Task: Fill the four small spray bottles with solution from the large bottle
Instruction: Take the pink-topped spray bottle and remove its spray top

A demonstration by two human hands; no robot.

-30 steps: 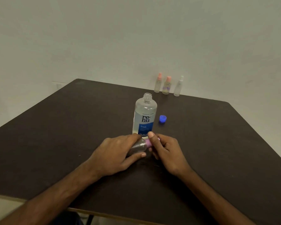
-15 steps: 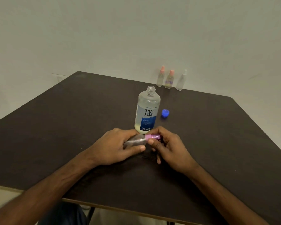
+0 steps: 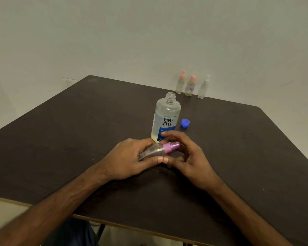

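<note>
A small clear spray bottle (image 3: pixel 152 150) lies on its side just above the dark table (image 3: pixel 60 139), and my left hand (image 3: pixel 130 158) grips its body. Its purple spray cap (image 3: pixel 170 147) points right. My right hand (image 3: pixel 190 157) curls round that cap, forefinger arched above it and thumb below. Just behind my hands stands the large solution bottle (image 3: pixel 166 119), uncapped, with liquid low in it. Its blue cap (image 3: pixel 185 123) lies on the table to its right.
Three more small spray bottles stand in a row at the table's far edge: two with pink caps (image 3: pixel 180 84) (image 3: pixel 190 87) and one with a white cap (image 3: pixel 204 87). A pale wall rises behind them.
My right hand's fingers have shifted round the purple cap, the forefinger lifting above it. The small bottle stays on its side in my left hand.
</note>
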